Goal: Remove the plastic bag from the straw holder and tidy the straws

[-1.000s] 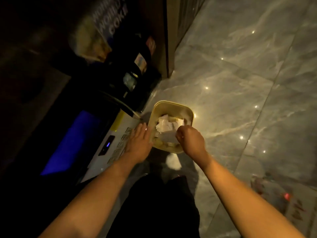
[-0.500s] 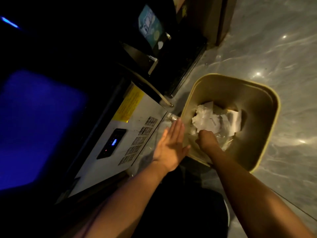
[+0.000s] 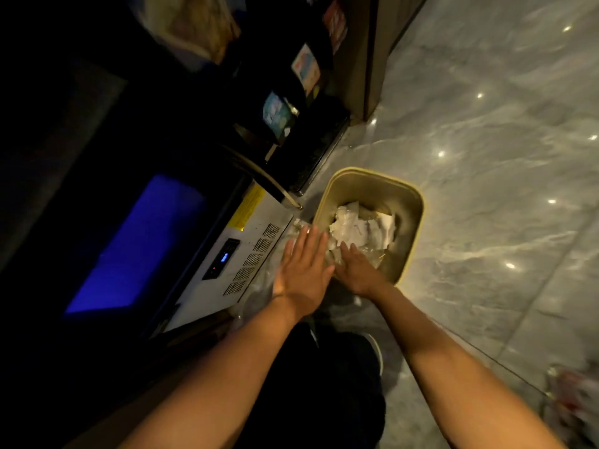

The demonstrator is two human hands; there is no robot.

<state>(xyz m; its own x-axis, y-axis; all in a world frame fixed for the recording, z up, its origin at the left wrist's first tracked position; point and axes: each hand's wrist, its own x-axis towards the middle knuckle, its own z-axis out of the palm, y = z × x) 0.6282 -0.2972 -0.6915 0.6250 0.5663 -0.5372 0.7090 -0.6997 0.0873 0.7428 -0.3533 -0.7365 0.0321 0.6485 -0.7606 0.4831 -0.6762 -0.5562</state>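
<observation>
A tan waste bin (image 3: pixel 417 202) stands on the floor and holds crumpled white paper (image 3: pixel 355 223). Clear crumpled plastic (image 3: pixel 376 258) lies in it, just beyond my right fingertips. My right hand (image 3: pixel 355 270) reaches over the bin's near rim with its fingers stretched out and nothing gripped. My left hand (image 3: pixel 304 267) is flat and open beside the bin's left rim, close to the right hand. No straw holder or straws are in view.
A grey appliance panel with vents and a small display (image 3: pixel 240 264) stands left of the bin, with a blue-lit surface (image 3: pixel 136 247) beside it. Dark dispenser equipment (image 3: pixel 291 92) stands behind. Glossy marble floor (image 3: pixel 486 157) spreads to the right. My dark-clothed legs (image 3: pixel 308 384) are below.
My right hand was a closed fist inside the bin; now its fingers are spread and it has drawn back to the near rim. The view has pulled back from the bin.
</observation>
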